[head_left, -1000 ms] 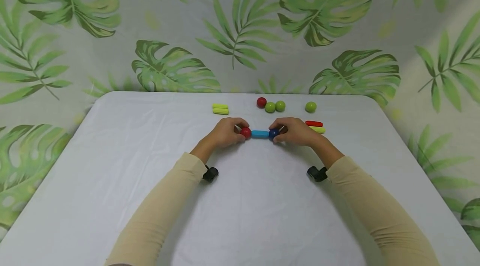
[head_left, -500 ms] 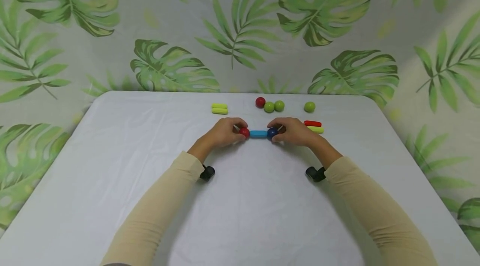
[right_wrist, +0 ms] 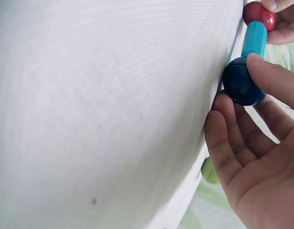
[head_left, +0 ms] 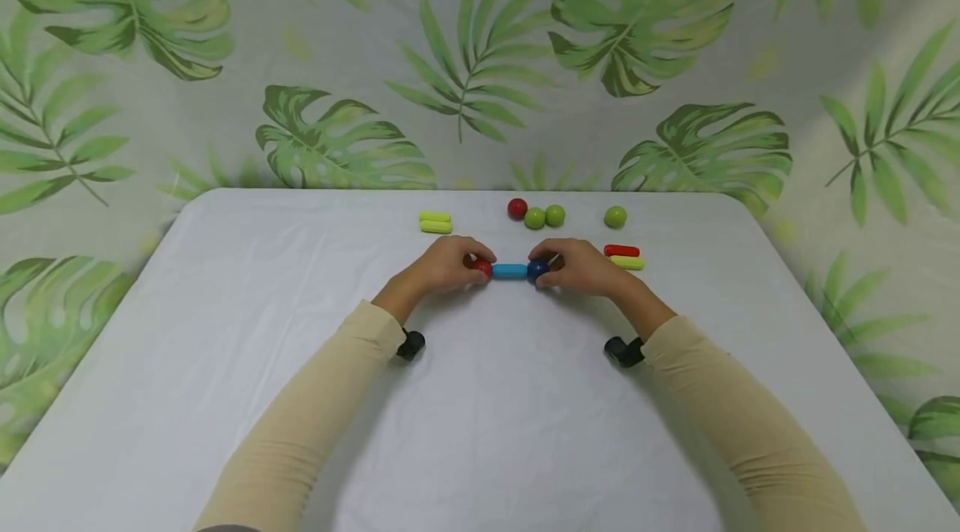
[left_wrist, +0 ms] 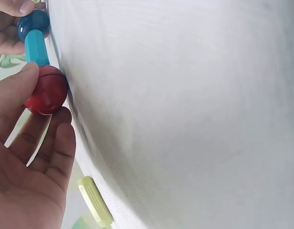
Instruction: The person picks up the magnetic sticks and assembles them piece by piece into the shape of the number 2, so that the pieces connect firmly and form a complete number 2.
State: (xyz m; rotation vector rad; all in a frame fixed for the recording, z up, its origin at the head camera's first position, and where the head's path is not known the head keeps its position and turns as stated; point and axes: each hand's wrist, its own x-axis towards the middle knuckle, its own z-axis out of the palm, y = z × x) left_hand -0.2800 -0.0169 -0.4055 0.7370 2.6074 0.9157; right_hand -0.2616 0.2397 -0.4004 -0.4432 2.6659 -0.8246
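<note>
With the light blue bar (head_left: 510, 271) as our clock's centre, we see a red ball (head_left: 482, 268) at nine o'clock, pinched by the left hand's (head_left: 448, 263) thumb and fingers, and a dark blue ball (head_left: 537, 270) at three, pinched likewise by the right hand (head_left: 581, 267). Both balls meet the bar's ends; we judge the outer grips keep everything aligned. Yellow bars (head_left: 436, 227) lie at ten, perhaps to leave working room.

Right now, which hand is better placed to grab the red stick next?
Probably the right hand: the red stick lies close to it; the left hand, holding a red ball, is farther. The right would need to release the dark blue ball.
</note>
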